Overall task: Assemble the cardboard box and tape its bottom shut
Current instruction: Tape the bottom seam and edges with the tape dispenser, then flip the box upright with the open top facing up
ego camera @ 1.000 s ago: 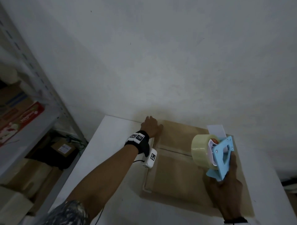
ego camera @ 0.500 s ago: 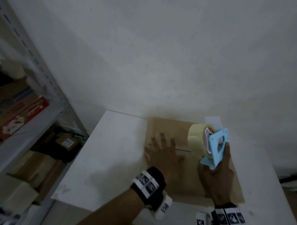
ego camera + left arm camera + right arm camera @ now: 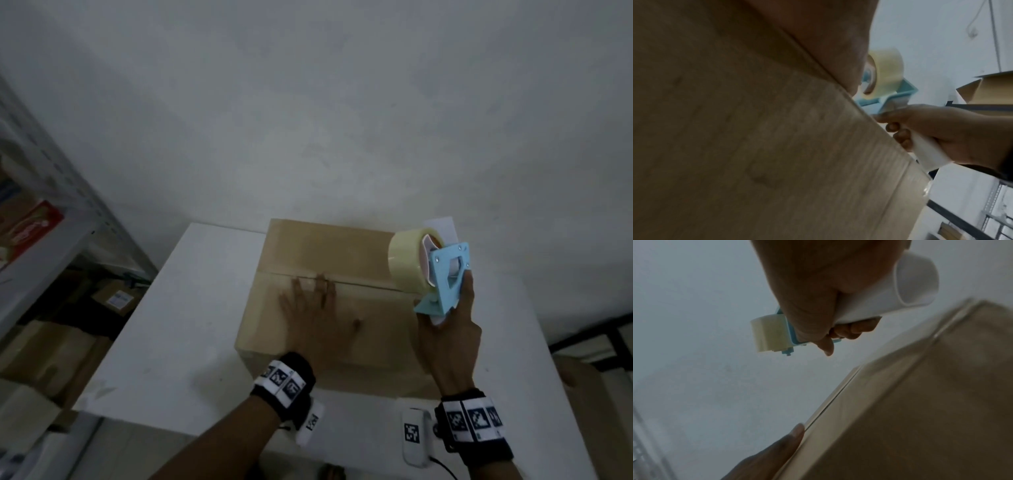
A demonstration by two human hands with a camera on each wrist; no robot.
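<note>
A brown cardboard box stands on the white table with its two flaps folded down and a seam running across the top. My left hand lies flat on the near flap, fingers straight and reaching the seam. My right hand grips the white handle of a light blue tape dispenser, which carries a roll of clear tape. The dispenser hangs over the right end of the seam. The box fills the left wrist view, with the dispenser beyond its edge.
A metal shelf rack with cartons stands to the left of the table. More cardboard boxes lie on the floor beneath it. A white wall rises right behind the table. A white paper pokes out behind the box.
My left hand came back from the far left edge of the box and now lies flat on the near flap. The dispenser stays over the seam's right end. The camera shifted.
</note>
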